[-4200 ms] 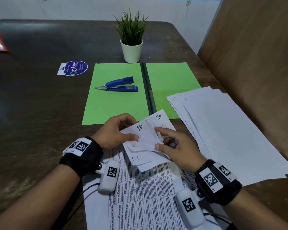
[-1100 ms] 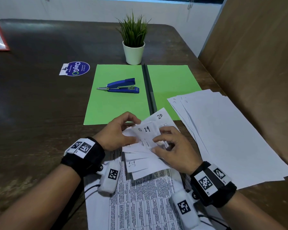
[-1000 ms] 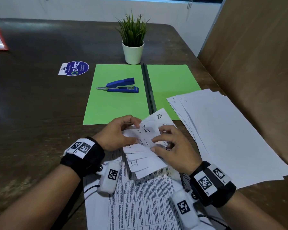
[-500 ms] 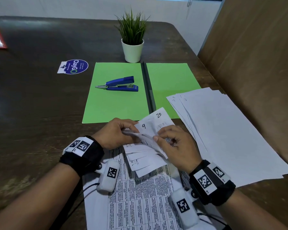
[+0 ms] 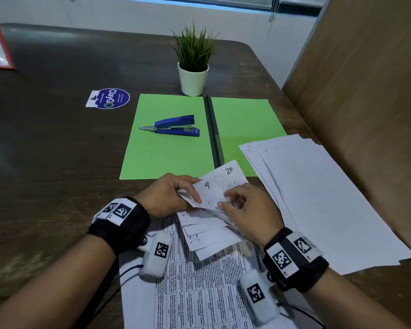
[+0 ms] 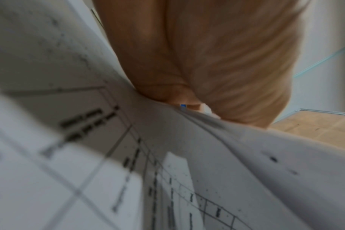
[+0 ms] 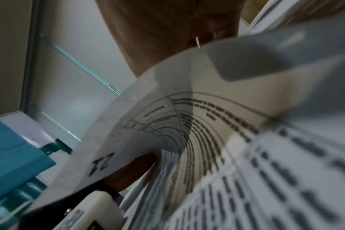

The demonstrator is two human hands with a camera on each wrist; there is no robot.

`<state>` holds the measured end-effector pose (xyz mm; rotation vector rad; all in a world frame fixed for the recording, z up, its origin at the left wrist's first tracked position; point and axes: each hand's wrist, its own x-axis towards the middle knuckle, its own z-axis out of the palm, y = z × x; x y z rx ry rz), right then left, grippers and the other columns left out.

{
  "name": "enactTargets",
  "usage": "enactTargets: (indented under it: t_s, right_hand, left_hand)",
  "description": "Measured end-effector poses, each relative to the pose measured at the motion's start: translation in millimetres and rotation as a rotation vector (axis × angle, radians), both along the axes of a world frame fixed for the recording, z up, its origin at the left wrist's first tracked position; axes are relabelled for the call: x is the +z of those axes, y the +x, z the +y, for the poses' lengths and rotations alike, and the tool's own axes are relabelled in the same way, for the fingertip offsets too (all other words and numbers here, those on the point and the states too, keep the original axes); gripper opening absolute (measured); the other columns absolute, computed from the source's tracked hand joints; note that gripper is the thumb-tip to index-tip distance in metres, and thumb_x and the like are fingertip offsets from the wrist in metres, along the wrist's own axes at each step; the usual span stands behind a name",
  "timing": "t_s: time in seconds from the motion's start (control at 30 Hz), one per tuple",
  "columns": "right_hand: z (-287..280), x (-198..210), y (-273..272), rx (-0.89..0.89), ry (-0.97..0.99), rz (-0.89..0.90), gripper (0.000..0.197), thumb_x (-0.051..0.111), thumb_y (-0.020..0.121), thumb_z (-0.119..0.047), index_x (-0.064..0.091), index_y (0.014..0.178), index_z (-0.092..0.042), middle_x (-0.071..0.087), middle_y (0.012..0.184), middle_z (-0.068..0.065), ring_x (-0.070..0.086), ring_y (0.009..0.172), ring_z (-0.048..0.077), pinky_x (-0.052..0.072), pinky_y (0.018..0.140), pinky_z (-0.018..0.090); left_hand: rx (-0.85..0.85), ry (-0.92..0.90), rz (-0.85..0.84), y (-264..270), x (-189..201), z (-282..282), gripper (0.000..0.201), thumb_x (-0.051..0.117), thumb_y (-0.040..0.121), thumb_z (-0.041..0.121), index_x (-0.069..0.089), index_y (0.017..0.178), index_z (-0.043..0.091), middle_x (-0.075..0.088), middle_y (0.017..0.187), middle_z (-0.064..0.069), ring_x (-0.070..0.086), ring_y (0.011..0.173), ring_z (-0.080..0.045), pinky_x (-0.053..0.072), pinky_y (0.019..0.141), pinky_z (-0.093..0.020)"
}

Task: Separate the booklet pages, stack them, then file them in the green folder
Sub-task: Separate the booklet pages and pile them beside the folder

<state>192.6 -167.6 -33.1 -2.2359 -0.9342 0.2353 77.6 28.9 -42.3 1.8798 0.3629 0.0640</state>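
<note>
A stapled booklet of white numbered pages [image 5: 217,186] lies near the table's front, its corners folded back and fanned; pages marked 9 and 20 show on top. My left hand [image 5: 169,195] pinches the booklet's left corner, thumb on top. My right hand [image 5: 244,210] curls its fingers round the turned-back pages [image 5: 207,236] and holds them down. The green folder [image 5: 166,138] lies open behind the booklet. Both wrist views are blurred: the left shows my palm [image 6: 207,62] against printed paper [image 6: 108,155], the right shows a curled page marked 21 [image 7: 167,132].
A blue stapler [image 5: 173,127] rests on the folder's left half. A loose pile of white sheets [image 5: 318,198] covers the right side, overlapping the folder. A potted plant [image 5: 193,62] stands behind. A round sticker [image 5: 109,98] is at left; a wooden panel [image 5: 365,115] borders the right.
More page corners have been flipped back: the top number went from 15 to 19 to 9. My right hand has slid down onto the turned pages; my left hand has stayed put.
</note>
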Motion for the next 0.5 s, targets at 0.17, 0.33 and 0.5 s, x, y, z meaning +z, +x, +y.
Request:
enactTargets:
  t_s: [0.17,0.33,0.5]
  right_hand:
    - [9,7,-1,-0.012,0.063,-0.018,0.022,0.079,0.082,-0.031,0.075,0.099,-0.018,0.065,0.086,-0.012,0.059,0.071,0.005,0.055,0.078,0.034]
    - [13,12,-2,0.003,-0.114,0.046,0.024,0.079,0.08,-0.039,0.075,0.097,-0.022,0.071,0.09,-0.01,0.065,0.082,0.007,0.054,0.078,0.027]
    - [19,4,-4,-0.043,-0.023,0.142,0.024,0.084,0.075,-0.031,0.069,0.065,-0.016,0.067,0.065,-0.005,0.059,0.059,0.008,0.052,0.062,0.03]
  left_hand:
    - [-0.012,-0.026,-0.022,-1,-2,2,0.023,0.081,0.071,-0.012,0.08,0.079,0.009,0.068,0.12,0.017,0.068,0.107,0.0,0.051,0.096,-0.019]
    - [-0.025,-0.015,-0.013,0,-6,5,0.031,0.083,0.07,-0.01,0.082,0.075,0.02,0.067,0.127,0.018,0.065,0.115,-0.001,0.05,0.104,-0.026]
    - [-0.031,-0.037,-0.047,-2,-1,2,0.03,0.081,0.07,-0.013,0.08,0.075,0.016,0.069,0.123,0.018,0.068,0.108,0.0,0.053,0.095,-0.022]
